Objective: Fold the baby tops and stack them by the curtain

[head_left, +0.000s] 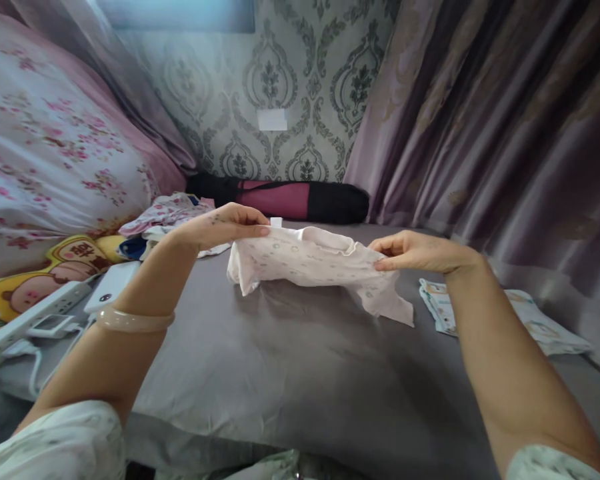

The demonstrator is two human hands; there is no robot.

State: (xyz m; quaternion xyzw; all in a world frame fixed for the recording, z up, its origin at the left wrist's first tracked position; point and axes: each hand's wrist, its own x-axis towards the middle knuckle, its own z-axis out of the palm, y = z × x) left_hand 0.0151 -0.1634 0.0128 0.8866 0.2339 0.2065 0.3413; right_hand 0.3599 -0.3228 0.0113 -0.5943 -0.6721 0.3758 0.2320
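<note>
A small pale pink shirt [310, 261] with a faint print hangs stretched between my two hands, just above a grey sheet. My left hand [230, 225] pinches its upper left part, beside a white tag [276, 222]. At the other side my right hand [413, 252] grips the shirt's upper right part between thumb and fingers. The neckline faces up and away from me, and one sleeve droops at the right. Whether the lower edge touches the sheet I cannot tell.
Folded printed clothes [535, 317] lie at the right, partly behind my forearm. A clothes pile [167, 217] sits back left. A power strip [55, 310], white power bank [113, 287] and yellow cartoon cushion [30, 287] are at left. A black-and-maroon long bag [280, 199] lies along the wall.
</note>
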